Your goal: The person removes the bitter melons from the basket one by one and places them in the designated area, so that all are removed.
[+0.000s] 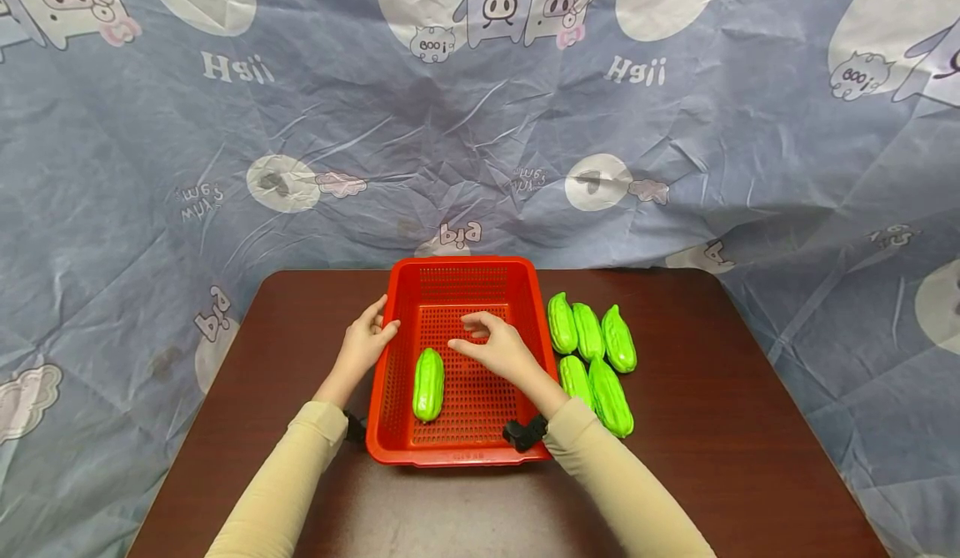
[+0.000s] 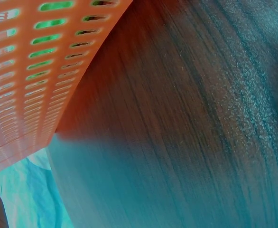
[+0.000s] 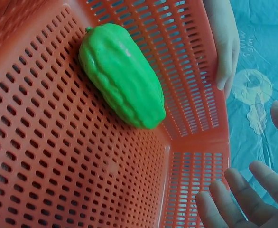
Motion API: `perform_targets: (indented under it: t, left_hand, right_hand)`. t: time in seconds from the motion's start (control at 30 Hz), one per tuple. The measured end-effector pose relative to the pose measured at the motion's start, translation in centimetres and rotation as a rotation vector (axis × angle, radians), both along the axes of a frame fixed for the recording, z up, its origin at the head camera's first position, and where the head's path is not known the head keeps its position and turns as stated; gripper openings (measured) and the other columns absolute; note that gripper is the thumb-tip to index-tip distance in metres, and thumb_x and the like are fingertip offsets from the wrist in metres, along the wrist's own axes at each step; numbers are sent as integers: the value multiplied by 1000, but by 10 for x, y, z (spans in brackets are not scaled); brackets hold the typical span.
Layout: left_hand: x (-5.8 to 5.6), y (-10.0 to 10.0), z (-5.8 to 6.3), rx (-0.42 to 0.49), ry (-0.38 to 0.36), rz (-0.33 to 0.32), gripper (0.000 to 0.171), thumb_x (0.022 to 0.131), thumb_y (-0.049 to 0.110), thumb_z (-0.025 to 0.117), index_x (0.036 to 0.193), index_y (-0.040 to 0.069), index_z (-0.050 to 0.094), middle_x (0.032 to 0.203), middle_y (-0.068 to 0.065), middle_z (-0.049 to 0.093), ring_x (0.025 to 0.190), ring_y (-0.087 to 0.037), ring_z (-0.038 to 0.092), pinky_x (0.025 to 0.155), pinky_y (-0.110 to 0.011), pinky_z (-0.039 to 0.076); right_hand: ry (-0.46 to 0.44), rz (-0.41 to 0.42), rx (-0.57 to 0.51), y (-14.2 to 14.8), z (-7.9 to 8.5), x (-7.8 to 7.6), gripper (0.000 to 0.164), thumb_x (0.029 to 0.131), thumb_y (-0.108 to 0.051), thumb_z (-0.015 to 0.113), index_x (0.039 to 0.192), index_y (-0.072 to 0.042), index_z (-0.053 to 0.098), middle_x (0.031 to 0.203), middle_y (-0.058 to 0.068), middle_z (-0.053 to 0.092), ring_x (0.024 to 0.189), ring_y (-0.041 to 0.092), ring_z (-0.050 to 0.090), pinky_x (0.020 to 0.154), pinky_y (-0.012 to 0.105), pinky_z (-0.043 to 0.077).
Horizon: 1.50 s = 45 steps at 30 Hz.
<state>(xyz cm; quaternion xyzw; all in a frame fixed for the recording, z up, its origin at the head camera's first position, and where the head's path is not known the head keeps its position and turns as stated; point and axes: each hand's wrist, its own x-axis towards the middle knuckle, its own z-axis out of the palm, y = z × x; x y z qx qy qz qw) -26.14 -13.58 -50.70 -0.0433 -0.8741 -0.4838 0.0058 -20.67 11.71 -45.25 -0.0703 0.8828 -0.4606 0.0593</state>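
Note:
A red slotted plastic basket stands on the table. Inside it, toward the left, lies one bright green, ridged bitter melon, seen close up in the right wrist view. My left hand holds the basket's left rim, thumb over the edge. Above the basket floor hovers my right hand, fingers spread from the thumb and gently bent, nothing between them. That same hand shows at the lower right of the right wrist view, apart from the melon. In the left wrist view the basket's slotted wall fills the upper left.
Several more green bitter melons lie in two groups on the table just right of the basket. The dark brown wooden table ends at a patterned grey-blue cloth hanging behind it.

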Motion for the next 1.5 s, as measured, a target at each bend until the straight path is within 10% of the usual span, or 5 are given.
perform_targets:
  t: [1.5]
  left_hand:
    - [1,1,1,26,-44,8,65,95,24,64,153,8,37,96,-13,63,69,-12,54,60,-24,44]
  right_hand:
    - [-93,100,108,-44,-25,-23,64,85,-41,75,134,-4,58,129,13,63,115,29,61,95,44,50]
